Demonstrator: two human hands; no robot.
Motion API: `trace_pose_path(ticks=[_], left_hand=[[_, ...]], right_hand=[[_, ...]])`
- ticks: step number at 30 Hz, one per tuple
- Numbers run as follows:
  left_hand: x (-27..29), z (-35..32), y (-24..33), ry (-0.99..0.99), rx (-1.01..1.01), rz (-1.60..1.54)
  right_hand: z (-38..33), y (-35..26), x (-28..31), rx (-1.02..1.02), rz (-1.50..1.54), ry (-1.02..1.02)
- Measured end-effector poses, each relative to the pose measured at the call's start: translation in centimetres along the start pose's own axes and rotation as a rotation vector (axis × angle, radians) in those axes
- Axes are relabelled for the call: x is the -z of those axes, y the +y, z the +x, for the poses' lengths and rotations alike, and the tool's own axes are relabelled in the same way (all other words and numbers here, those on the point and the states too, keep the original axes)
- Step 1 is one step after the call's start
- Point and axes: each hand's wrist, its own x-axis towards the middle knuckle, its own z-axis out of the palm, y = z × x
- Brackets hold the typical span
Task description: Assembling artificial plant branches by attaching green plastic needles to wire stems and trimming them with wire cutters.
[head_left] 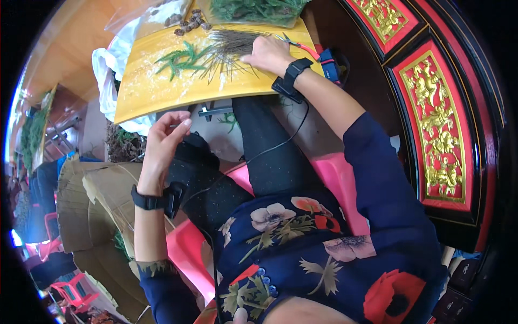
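A heap of thin dark wire stems (233,44) lies fanned out on the yellow tabletop (151,102). My right hand (270,54) is over its right end, fingers curled closed onto the stems; how many it grips is hidden. My left hand (166,137) is raised just off the table's front edge, thumb and fingertips drawn together in a pinch. Anything between them is too small to make out. Left of the wires lies a green artificial pine sprig (182,60). Pliers with red handles (306,49) lie just right of my right hand.
Small brown pine cones (193,22) sit at the back, beside a clear bag of green sprigs (256,9). A white plastic bag (105,70) hangs at the table's left edge. Cardboard (89,200) stands at my left; a carved red-and-gold panel (434,124) rises at right.
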Motion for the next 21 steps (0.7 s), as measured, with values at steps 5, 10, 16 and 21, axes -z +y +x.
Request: trace_pose_path(ticks=[5, 10, 16, 21], left_hand=[[2.4, 8.8, 2.7, -0.032, -0.037, 0.192], [2.6, 21.1, 5.5, 0.046, -0.109, 0.466], [0.4, 37.5, 2.9, 0.186, -0.374, 0.835], [-2.0, 45.9, 1.1, 0.111, -0.454, 1.122]], right_hand=[[3.7, 1.9, -0.4, -0.007, 0.115, -0.068], [6.0, 4.8, -1.2, -0.01, 0.208, 0.022], [8.7, 6.2, -0.9, -0.004, 0.109, 0.115], [11.5, 9.2, -2.1, 0.078, 0.212, 0.251]])
